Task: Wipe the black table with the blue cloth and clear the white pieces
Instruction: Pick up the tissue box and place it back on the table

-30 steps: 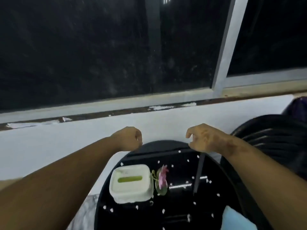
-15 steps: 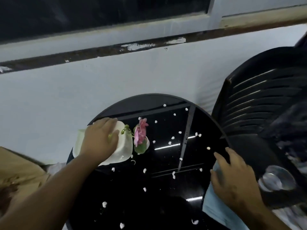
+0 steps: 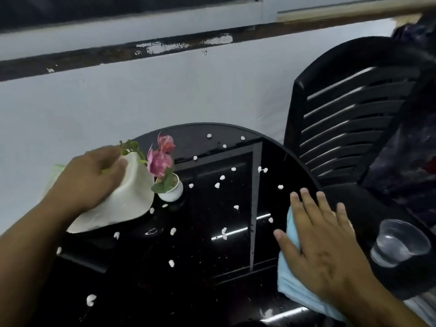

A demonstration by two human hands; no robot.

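On black table (image 3: 207,274), right edge — right hand (image 3: 323,246) now flat, fingers spread, pressing blue cloth (image 3: 291,286); left hand (image 3: 94,178) grips tilted white container (image 3: 128,204), lifted since earlier. White pieces (image 3: 217,185) scattered mid-table — open room there.

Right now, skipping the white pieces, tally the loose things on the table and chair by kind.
white box: 1
flower pot: 1
blue cloth: 1
clear cup: 1
Total: 4
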